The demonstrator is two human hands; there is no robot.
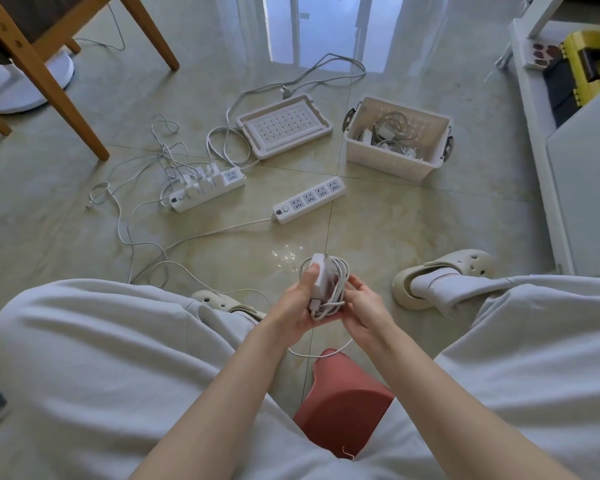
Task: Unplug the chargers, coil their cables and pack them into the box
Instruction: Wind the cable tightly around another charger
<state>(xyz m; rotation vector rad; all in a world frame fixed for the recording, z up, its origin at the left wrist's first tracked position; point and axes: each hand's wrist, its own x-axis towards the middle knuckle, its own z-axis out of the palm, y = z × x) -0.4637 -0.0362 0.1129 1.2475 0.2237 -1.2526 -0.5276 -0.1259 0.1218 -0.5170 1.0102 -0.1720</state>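
Note:
My left hand (pixel 297 306) grips a white charger (pixel 321 277), thumb on its face. Its white cable (pixel 340 287) is wound in several loops around the charger. My right hand (pixel 362 306) holds the loops from the right side, and a loose end of cable hangs below both hands. The cream plastic box (pixel 395 162) stands on the floor at the far right with several coiled chargers inside. Its lid (pixel 284 124) lies beside it, underside up. A left power strip (pixel 205 190) still carries several plugged chargers with tangled cables. The nearer power strip (pixel 309 204) has bare sockets.
I sit on a red stool (pixel 340 403) with knees spread, feet in cream clogs. Wooden chair legs (pixel 66 98) and a white fan base (pixel 25 91) stand at the far left. A white cabinet (pixel 582 174) runs along the right, with a yellow toolbox (pixel 593 60) on it.

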